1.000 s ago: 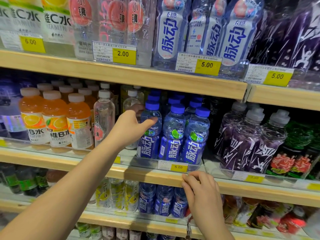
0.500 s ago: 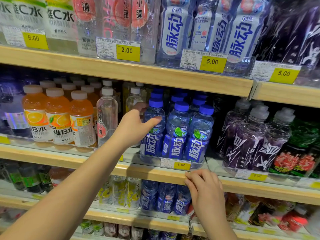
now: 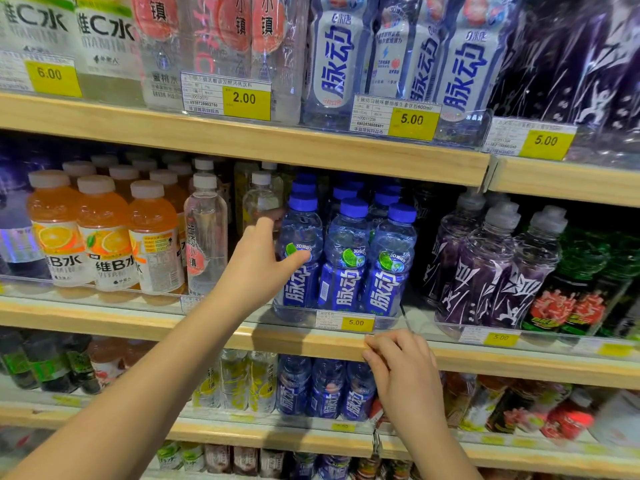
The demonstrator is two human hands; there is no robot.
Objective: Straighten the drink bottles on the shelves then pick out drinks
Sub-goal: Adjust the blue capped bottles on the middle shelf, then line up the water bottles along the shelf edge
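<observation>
Head view: our left hand (image 3: pixel 258 265) wraps the upright blue bottle (image 3: pixel 297 292) just ahead, thumb on its label; our right hand (image 3: pixel 403 372), lower and farther off, hooks the shelf edge (image 3: pixel 311 342).

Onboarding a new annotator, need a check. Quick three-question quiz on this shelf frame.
1. True or false: the right hand holds a bottle.
2. The left hand's thumb lies on which bottle? A orange drink bottle; B leftmost blue-capped bottle; C purple bottle.
3. Fill in: the yellow price tag under the blue-capped bottles reads ____.
Key: 1 false, it grips the wooden shelf edge; 2 B; 3 5.00.
</observation>
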